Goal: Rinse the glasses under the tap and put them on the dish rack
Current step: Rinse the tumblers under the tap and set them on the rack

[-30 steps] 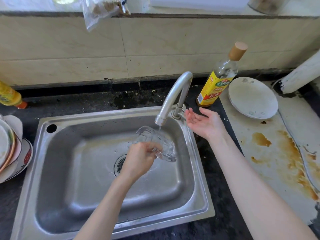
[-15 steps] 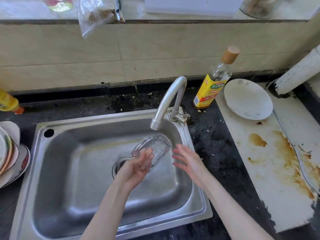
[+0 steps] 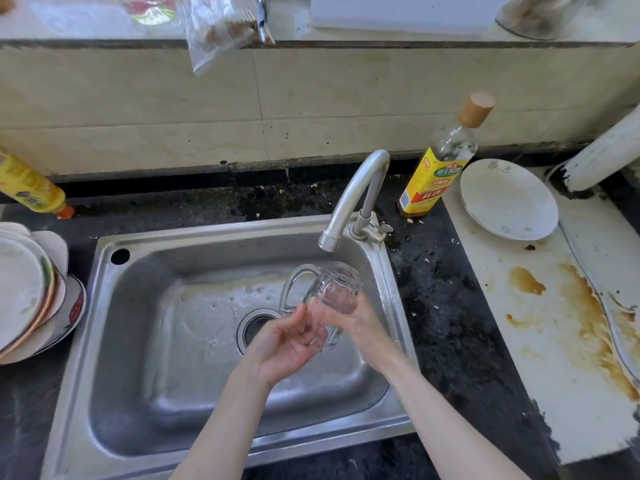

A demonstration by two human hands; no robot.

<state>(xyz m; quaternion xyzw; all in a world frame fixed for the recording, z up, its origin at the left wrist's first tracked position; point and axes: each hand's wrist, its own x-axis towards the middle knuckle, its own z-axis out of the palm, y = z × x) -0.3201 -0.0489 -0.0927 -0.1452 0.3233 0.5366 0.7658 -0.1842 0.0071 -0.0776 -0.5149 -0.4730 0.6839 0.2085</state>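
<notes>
Far left on the dark desk point(image 3: 446, 327): yellow bottle point(image 3: 29, 188) lying tilted, with a stack of plates point(image 3: 31, 292) below it. Steel sink point(image 3: 145, 344), drain at centre, basin floor wet with droplets.

Left hand point(image 3: 284, 348): palm up over the drain, fingers curled round the lower end of the glass mug point(image 3: 332, 296). Mug: clear glass, faceted body, one loop handle projecting to the left. It is held tilted, above the basin, just under the spout of the tap point(image 3: 353, 199). Which end is the mouth: cannot tell. No water stream discernible.

Right hand point(image 3: 360, 323): wrapped on the mug's right side, fingers curled against the glass.

Right of the tap: yellow-labelled bottle with wooden cap point(image 3: 440, 168), then a white plate point(image 3: 509, 199) on a stained white board point(image 3: 540, 341).
</notes>
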